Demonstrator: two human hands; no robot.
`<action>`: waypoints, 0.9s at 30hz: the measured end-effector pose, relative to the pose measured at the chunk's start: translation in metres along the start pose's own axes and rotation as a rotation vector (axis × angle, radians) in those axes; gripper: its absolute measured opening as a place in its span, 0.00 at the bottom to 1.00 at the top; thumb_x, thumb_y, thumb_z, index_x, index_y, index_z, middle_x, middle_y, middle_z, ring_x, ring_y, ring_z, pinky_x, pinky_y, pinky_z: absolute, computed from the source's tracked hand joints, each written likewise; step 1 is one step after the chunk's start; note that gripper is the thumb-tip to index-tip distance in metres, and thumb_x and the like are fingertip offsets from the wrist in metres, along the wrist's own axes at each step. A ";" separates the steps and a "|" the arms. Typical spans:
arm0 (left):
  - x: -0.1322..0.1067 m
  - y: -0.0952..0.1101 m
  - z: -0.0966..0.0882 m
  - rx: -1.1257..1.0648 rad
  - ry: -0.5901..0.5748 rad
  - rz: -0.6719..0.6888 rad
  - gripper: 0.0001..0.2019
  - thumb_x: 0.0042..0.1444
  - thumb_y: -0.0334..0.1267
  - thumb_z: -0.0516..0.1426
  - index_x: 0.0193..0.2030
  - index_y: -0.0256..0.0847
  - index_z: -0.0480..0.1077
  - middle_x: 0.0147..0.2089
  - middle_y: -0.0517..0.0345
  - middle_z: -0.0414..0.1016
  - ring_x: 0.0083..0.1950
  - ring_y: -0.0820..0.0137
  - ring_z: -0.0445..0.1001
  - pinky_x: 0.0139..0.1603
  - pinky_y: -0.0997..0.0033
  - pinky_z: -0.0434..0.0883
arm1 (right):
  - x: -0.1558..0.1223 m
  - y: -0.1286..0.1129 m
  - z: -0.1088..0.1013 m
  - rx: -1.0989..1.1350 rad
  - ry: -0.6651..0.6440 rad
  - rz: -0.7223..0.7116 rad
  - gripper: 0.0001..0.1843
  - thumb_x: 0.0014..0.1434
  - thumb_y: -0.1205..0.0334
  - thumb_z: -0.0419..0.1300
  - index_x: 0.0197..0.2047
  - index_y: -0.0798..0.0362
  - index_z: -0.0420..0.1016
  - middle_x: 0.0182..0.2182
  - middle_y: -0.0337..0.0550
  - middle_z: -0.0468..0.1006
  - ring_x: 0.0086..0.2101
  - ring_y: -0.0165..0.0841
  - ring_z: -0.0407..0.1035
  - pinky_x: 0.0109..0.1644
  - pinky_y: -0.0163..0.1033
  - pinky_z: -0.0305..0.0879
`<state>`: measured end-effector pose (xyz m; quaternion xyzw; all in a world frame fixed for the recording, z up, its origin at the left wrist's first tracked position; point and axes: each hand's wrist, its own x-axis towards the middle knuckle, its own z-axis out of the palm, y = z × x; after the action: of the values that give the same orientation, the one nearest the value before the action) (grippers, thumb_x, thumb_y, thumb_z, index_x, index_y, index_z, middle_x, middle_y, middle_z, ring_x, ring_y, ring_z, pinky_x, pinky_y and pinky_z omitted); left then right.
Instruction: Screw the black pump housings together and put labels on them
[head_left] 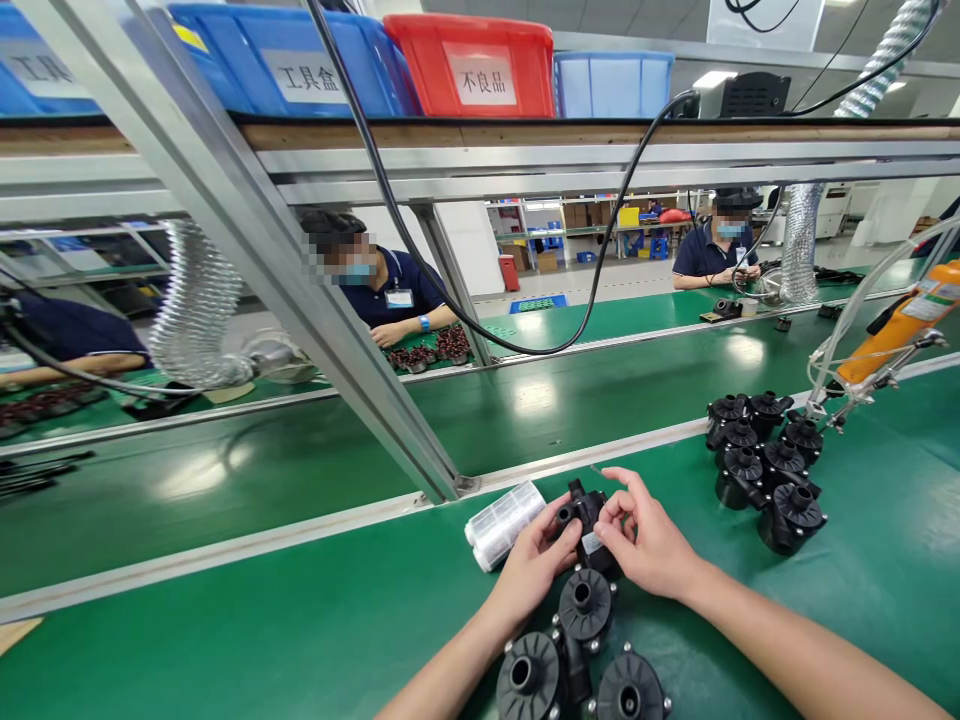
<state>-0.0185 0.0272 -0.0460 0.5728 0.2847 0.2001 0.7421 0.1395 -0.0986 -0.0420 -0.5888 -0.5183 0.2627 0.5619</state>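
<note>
Both hands meet over one small black pump part (587, 520) held just above the green bench (300, 620). The left hand (534, 565) has its grip closed on the part's left side, steadying it; the right hand (646, 545) pinches the right side, fingers curled at the white label, index lifted, likely so the part can be turned and checked. Just below sit three more round black parts (581, 650), touching each other, close for easy reach. A clear plastic box (504, 522) lies just left of the held part. A cluster of black pump bodies (765, 460) stands apart to the right, near an orange tool (900, 325) on hoses. Beyond the bench runs a green belt, a metal frame post (247, 250), other seated workers, and blue and red bins (472, 65) on the top shelf.
</note>
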 end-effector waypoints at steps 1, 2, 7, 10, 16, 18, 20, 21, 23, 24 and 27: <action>0.000 0.000 0.000 0.001 -0.002 0.003 0.42 0.50 0.58 0.74 0.68 0.45 0.71 0.57 0.48 0.82 0.52 0.58 0.81 0.50 0.65 0.78 | 0.000 0.000 0.000 -0.019 -0.002 -0.010 0.32 0.68 0.64 0.58 0.71 0.48 0.53 0.37 0.35 0.75 0.31 0.29 0.68 0.34 0.34 0.64; 0.001 0.000 0.000 0.001 -0.005 0.005 0.42 0.50 0.58 0.74 0.68 0.45 0.71 0.57 0.48 0.82 0.52 0.57 0.81 0.50 0.64 0.79 | -0.001 0.000 0.000 -0.042 -0.004 -0.021 0.32 0.68 0.64 0.58 0.71 0.48 0.52 0.37 0.35 0.75 0.31 0.29 0.68 0.34 0.34 0.64; 0.002 -0.001 -0.002 0.016 -0.018 0.039 0.41 0.51 0.58 0.73 0.68 0.44 0.71 0.55 0.47 0.82 0.50 0.57 0.81 0.47 0.64 0.79 | -0.002 -0.004 -0.007 -0.216 -0.047 -0.154 0.31 0.67 0.63 0.58 0.71 0.49 0.58 0.41 0.42 0.77 0.39 0.36 0.70 0.47 0.44 0.65; 0.001 -0.001 -0.002 0.041 -0.013 0.062 0.40 0.51 0.59 0.72 0.68 0.43 0.72 0.54 0.47 0.82 0.44 0.61 0.81 0.42 0.66 0.77 | -0.001 -0.007 -0.019 -0.439 -0.057 -0.211 0.32 0.69 0.56 0.58 0.74 0.49 0.59 0.47 0.49 0.78 0.46 0.43 0.71 0.52 0.49 0.64; 0.000 0.001 0.000 0.045 -0.029 0.085 0.34 0.53 0.55 0.73 0.62 0.44 0.73 0.54 0.50 0.81 0.40 0.66 0.80 0.43 0.67 0.77 | 0.003 -0.013 -0.018 -0.377 -0.101 0.121 0.54 0.59 0.50 0.68 0.79 0.47 0.42 0.38 0.37 0.80 0.33 0.37 0.73 0.39 0.40 0.64; 0.000 0.003 -0.001 0.046 -0.054 0.141 0.29 0.54 0.51 0.74 0.60 0.45 0.75 0.56 0.50 0.80 0.48 0.63 0.81 0.51 0.65 0.77 | 0.004 -0.015 -0.012 -0.386 -0.120 0.118 0.58 0.56 0.51 0.70 0.79 0.48 0.40 0.37 0.37 0.80 0.33 0.38 0.74 0.36 0.39 0.61; -0.002 0.006 -0.003 0.036 -0.105 0.183 0.27 0.54 0.48 0.74 0.58 0.46 0.76 0.59 0.50 0.79 0.55 0.58 0.80 0.61 0.60 0.75 | 0.005 -0.018 -0.013 -0.433 -0.107 0.122 0.63 0.52 0.54 0.70 0.80 0.50 0.36 0.40 0.39 0.81 0.34 0.41 0.76 0.36 0.39 0.61; -0.003 0.007 -0.004 0.033 -0.140 0.187 0.26 0.54 0.48 0.74 0.58 0.46 0.77 0.61 0.50 0.79 0.59 0.56 0.79 0.65 0.57 0.73 | 0.005 -0.020 -0.017 -0.468 -0.110 0.117 0.64 0.51 0.56 0.70 0.80 0.50 0.35 0.42 0.42 0.82 0.37 0.43 0.77 0.38 0.39 0.62; -0.005 0.007 -0.007 0.029 -0.227 0.165 0.24 0.56 0.49 0.73 0.58 0.46 0.79 0.63 0.48 0.78 0.66 0.50 0.75 0.71 0.52 0.69 | 0.004 -0.023 -0.033 -0.537 -0.172 0.077 0.66 0.49 0.62 0.70 0.81 0.46 0.34 0.47 0.45 0.81 0.43 0.47 0.78 0.42 0.40 0.64; -0.005 0.006 -0.008 0.028 -0.273 0.143 0.24 0.58 0.50 0.71 0.59 0.47 0.79 0.63 0.47 0.78 0.69 0.48 0.72 0.73 0.49 0.68 | 0.003 -0.025 -0.043 -0.555 -0.221 0.052 0.67 0.49 0.65 0.70 0.81 0.43 0.34 0.48 0.45 0.81 0.45 0.47 0.78 0.44 0.40 0.65; -0.004 -0.001 -0.011 -0.002 -0.399 0.076 0.26 0.63 0.52 0.66 0.66 0.48 0.75 0.63 0.45 0.78 0.71 0.45 0.70 0.74 0.44 0.66 | -0.006 -0.034 -0.068 -0.522 -0.371 0.026 0.71 0.46 0.72 0.70 0.82 0.39 0.32 0.48 0.43 0.82 0.44 0.43 0.79 0.43 0.36 0.67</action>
<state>-0.0284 0.0329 -0.0479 0.6106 0.1100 0.1107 0.7764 0.1878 -0.1363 0.0036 -0.6617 -0.6543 0.2308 0.2842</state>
